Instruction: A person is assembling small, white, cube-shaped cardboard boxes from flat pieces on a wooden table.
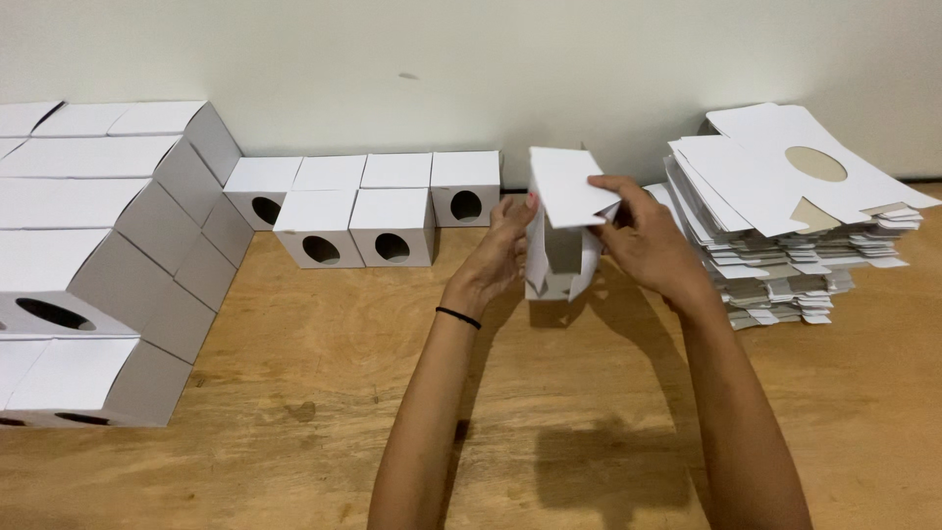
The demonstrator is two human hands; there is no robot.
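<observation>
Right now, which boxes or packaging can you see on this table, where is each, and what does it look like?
Half-folded box: centre, between left hand and right hand; white card, top flap open.
Row of finished boxes: back, by the wall; white cubes, oval holes in front.
Stacked boxes: far left; white, grey in shade.
Flat blanks: right pile; white card, round cutout.

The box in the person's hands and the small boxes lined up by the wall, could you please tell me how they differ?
The box in hand is half folded, its top flap still open and raised; the small boxes by the wall are closed cubes. The left hand and right hand hold the box in hand above the table; the small boxes by the wall rest on it in rows. Those show oval holes in front; none shows on the held one. Both are white card.
</observation>
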